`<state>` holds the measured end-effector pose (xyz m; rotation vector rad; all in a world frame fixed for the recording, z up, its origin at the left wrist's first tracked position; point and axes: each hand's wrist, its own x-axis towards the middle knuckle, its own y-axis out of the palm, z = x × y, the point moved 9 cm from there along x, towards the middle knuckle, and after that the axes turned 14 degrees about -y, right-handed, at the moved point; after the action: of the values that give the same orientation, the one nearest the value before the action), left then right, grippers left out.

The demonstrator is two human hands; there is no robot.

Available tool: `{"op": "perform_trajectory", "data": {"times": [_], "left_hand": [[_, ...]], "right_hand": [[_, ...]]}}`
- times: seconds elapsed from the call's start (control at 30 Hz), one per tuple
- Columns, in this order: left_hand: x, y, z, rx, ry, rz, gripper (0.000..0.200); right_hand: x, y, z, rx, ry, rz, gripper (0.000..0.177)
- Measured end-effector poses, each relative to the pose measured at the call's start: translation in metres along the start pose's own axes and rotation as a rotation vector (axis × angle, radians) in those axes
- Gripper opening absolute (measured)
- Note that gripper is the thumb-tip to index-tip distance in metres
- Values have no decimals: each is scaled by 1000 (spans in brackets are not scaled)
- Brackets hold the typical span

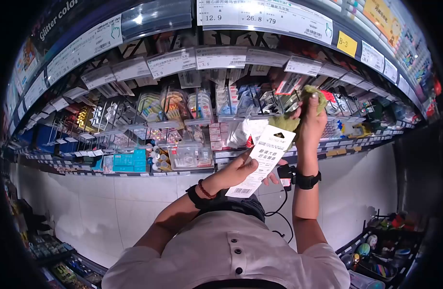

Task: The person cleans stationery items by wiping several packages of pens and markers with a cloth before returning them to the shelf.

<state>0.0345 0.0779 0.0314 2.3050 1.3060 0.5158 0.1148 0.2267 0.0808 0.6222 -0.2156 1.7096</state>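
Clamped long white printed paper card (263, 161) in left hand (233, 173), long axis slanting from barcode end up-right toward shelf (221, 58); gripped crumpled yellow-green cloth (285, 124) in raised right hand (312, 123)

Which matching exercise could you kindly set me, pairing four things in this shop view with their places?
1. white printed card with a barcode
2. green cloth
3. black wristwatch
4. yellow label marked B-3

A. on the upper shelf rail
B. in the left hand
C. in the right hand
D. on the right wrist

Pairs: 1-B, 2-C, 3-D, 4-A
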Motion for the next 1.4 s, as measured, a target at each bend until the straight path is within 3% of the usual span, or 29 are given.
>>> {"op": "perform_trajectory", "data": {"times": [0.03, 0.1, 0.17, 0.2, 0.3, 0.4, 0.5, 0.6, 0.7, 0.8, 0.83, 0.9, 0.97, 1.03, 1.07, 1.17, 1.2, 1.3, 1.4], "left_hand": [[0, 0, -2, -36, -18, 8, 52], [2, -12, -4, -170, -3, -90, 46], [1, -27, -2, -243, 44, -249, 46], [-3, -47, 8, -126, -11, -443, 47], [-17, -82, -3, -64, 236, -755, 50], [-29, -79, -30, 76, 367, -850, 52], [-34, -88, -30, -202, 323, -774, 49], [-42, -95, -46, -213, 277, -824, 47], [-42, -100, -52, -254, 301, -810, 48], [-32, -94, -50, -377, 342, -680, 49], [-31, -94, -43, -397, 289, -712, 48], [-29, -91, -28, -436, 182, -772, 47], [-20, -81, -17, -514, 188, -708, 56], [-15, -63, -19, -478, 283, -666, 63], [-23, -36, -34, 18, 362, -638, 67], [-15, -43, -26, -582, 230, -451, 64], [-13, -39, -31, -547, 215, -398, 57], [-21, -29, -40, 74, 149, -641, 53], [-24, -41, -28, 13, 88, -684, 50]], "right_hand": [[5, -4, -6, 314, 77, -21, 46], [1, 18, 16, 567, 138, -80, 59], [-25, 60, 27, 860, 276, 124, 57], [-42, 68, 23, 903, 318, 183, 54], [-82, 76, -3, 548, 358, 250, 47], [-98, 74, -14, 444, 303, 276, 37], [-116, 60, -23, 174, 196, 314, 24], [-128, 45, -15, -109, 82, 432, 16], [-140, 25, -23, -235, 257, 599, 17], [-119, -23, -19, 112, 300, -1, 20], [-115, -41, -14, 287, 235, -312, 28], [-103, -24, 23, 268, 22, -179, 36], [-114, 16, 31, 103, -28, 89, 37], [-126, 77, 53, -611, -473, 656, 40], [-127, 80, 46, -570, -410, 625, 39], [-125, 69, 20, -447, -261, 477, 35], [-122, 57, 16, -406, -229, 379, 34], [-106, 40, 20, -312, -178, 187, 31], [-107, 42, 18, -244, -162, 211, 34]]}}
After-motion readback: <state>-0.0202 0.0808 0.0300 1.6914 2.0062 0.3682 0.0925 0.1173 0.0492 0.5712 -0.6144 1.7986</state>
